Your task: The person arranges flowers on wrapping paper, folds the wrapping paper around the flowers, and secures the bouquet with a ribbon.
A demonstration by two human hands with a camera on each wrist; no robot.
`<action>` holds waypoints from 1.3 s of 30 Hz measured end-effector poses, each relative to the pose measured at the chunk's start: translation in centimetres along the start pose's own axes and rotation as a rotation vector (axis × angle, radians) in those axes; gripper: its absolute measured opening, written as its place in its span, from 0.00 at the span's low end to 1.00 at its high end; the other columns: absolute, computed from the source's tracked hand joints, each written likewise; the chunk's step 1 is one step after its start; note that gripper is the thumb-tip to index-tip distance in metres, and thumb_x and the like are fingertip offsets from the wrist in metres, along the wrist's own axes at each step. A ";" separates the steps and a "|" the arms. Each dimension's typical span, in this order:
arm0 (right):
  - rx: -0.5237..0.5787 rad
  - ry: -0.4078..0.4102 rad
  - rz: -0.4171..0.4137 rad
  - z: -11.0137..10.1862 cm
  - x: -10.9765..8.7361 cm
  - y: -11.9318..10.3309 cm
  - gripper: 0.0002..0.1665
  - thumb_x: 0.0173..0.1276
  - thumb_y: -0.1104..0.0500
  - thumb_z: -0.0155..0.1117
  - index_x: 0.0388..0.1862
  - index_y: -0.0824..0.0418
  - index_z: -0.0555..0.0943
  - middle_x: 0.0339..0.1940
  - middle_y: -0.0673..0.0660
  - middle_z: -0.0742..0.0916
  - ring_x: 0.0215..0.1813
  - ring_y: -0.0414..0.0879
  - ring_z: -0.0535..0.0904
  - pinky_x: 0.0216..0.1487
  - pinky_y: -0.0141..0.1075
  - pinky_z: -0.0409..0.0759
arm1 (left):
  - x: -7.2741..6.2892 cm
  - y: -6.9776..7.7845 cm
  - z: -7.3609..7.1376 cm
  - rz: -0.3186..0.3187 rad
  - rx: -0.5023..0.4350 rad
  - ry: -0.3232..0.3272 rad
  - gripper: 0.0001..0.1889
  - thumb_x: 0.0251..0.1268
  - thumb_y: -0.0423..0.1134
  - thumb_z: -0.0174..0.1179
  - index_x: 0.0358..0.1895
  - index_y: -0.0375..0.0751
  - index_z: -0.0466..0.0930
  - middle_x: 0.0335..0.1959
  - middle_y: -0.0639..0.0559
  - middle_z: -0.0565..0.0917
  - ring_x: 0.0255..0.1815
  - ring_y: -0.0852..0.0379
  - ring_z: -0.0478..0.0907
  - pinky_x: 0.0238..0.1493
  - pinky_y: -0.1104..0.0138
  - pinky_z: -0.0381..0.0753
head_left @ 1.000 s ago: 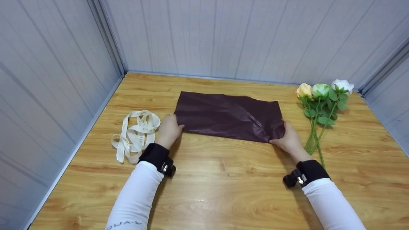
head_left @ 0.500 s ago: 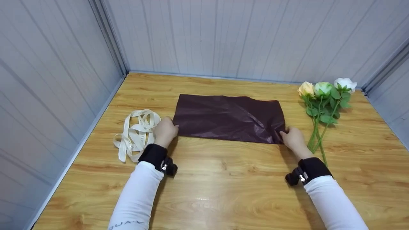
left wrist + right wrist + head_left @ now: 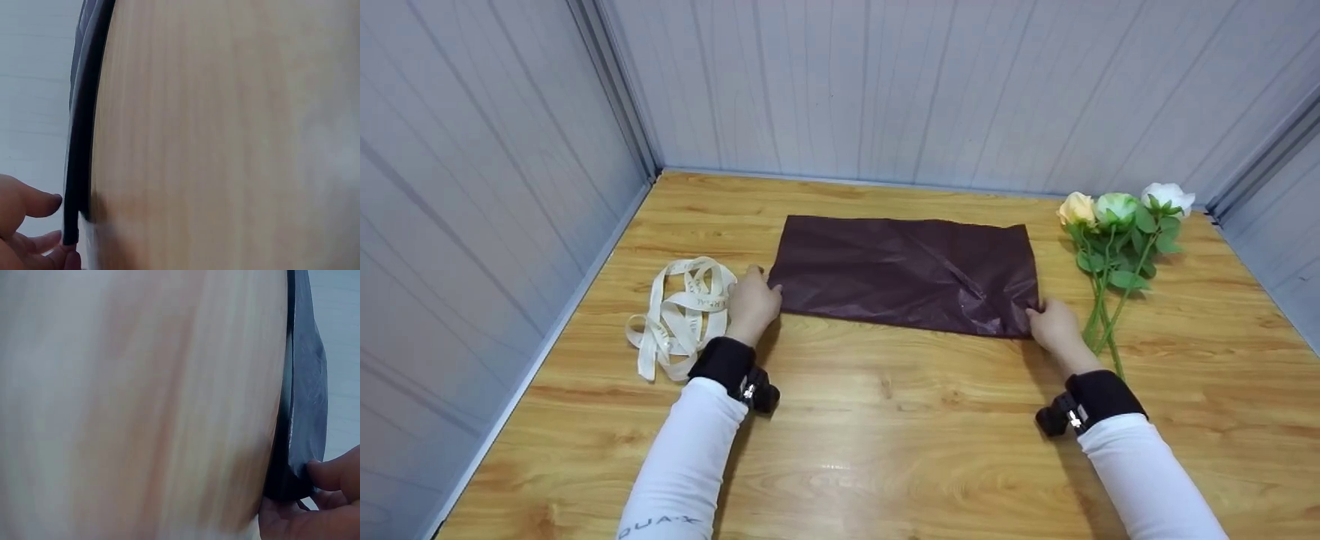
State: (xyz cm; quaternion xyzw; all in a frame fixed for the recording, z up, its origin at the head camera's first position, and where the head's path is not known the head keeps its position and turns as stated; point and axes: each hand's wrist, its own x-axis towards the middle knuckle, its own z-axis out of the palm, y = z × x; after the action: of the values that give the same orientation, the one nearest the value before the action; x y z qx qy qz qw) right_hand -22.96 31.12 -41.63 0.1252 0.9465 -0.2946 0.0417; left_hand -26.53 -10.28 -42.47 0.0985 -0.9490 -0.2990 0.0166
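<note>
A folded sheet of dark maroon wrapping paper (image 3: 900, 274) spans the space between both hands, creased toward its right end. At its left edge my left hand (image 3: 754, 304) holds the near corner between thumb and fingers; in the left wrist view the thumb (image 3: 42, 202) lies close to the paper's edge. My right hand (image 3: 1057, 326) pinches the near right corner. The right wrist view has the thumb (image 3: 332, 473) on the paper's upper face and fingers beneath. Seen edge-on in both wrist views, the paper's near edge appears lifted slightly off the wood.
A loose heap of cream ribbon (image 3: 682, 315) with printed lettering lies just left of the left hand. Three roses, peach (image 3: 1078, 210), green (image 3: 1115, 211) and white (image 3: 1168, 199), lie right of the paper on the wooden table (image 3: 885, 435). Panel walls (image 3: 840, 90) bound the table.
The right hand has moved right and its grip shifted to the near right corner. The paper's right end has spread wider and flatter. The left hand has shifted slightly along the left edge.
</note>
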 end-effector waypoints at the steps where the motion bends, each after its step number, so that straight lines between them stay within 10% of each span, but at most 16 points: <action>1: 0.007 0.002 0.002 0.0 0.0 0.1 0.12 0.74 0.61 0.44 0.32 0.68 0.66 0.30 0.62 0.72 0.37 0.56 0.70 0.35 0.39 0.67 | 0.0 0.0 0.0 0.013 -0.002 0.001 0.22 0.65 0.42 0.56 0.57 0.29 0.73 0.54 0.34 0.79 0.55 0.33 0.73 0.57 0.50 0.69; 9: 0.155 0.019 0.015 -0.1 -0.3 0.5 0.14 0.69 0.69 0.41 0.50 0.73 0.69 0.57 0.75 0.74 0.53 0.63 0.71 0.44 0.42 0.71 | -0.1 -0.1 0.1 0.051 0.012 -0.034 0.21 0.64 0.42 0.57 0.55 0.29 0.76 0.52 0.33 0.80 0.53 0.34 0.76 0.54 0.50 0.73; 15: 0.213 0.056 0.018 -0.2 -0.4 0.9 0.05 0.61 0.74 0.47 0.30 0.67 0.67 0.36 0.64 0.73 0.37 0.55 0.68 0.31 0.34 0.65 | -0.1 0.0 0.2 0.080 -0.010 -0.036 0.22 0.63 0.41 0.58 0.57 0.31 0.75 0.54 0.34 0.79 0.55 0.36 0.76 0.55 0.50 0.74; 22: 0.244 0.039 0.026 -0.2 -0.6 0.9 0.04 0.63 0.74 0.46 0.33 0.69 0.68 0.38 0.63 0.73 0.39 0.54 0.67 0.35 0.36 0.64 | -0.1 0.3 0.4 0.048 -0.033 -0.067 0.27 0.64 0.46 0.59 0.60 0.31 0.71 0.59 0.30 0.72 0.61 0.33 0.63 0.61 0.49 0.63; 33: 0.298 -0.034 0.017 0.0 -0.4 0.6 0.10 0.65 0.72 0.47 0.43 0.69 0.73 0.39 0.59 0.77 0.35 0.50 0.69 0.35 0.36 0.65 | 0.6 0.6 0.2 0.055 -0.529 0.111 0.24 0.64 0.28 0.54 0.63 0.28 0.67 0.51 0.31 0.77 0.55 0.41 0.74 0.60 0.56 0.70; 39: 0.725 -0.136 -0.045 0.3 -0.4 1.1 0.26 0.64 0.74 0.48 0.61 0.62 0.67 0.37 0.43 0.80 0.31 0.36 0.74 0.33 0.28 0.72 | 0.6 0.7 0.3 0.027 -0.686 0.116 0.13 0.60 0.25 0.53 0.48 0.24 0.77 0.41 0.36 0.79 0.47 0.46 0.74 0.54 0.61 0.70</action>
State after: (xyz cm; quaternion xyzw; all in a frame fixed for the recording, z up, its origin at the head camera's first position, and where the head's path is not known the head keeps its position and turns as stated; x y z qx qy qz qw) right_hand -22.32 31.73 -42.38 0.0910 0.7782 -0.6193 0.0510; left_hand -27.25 -9.70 -42.35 0.0913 -0.7919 -0.5942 0.1068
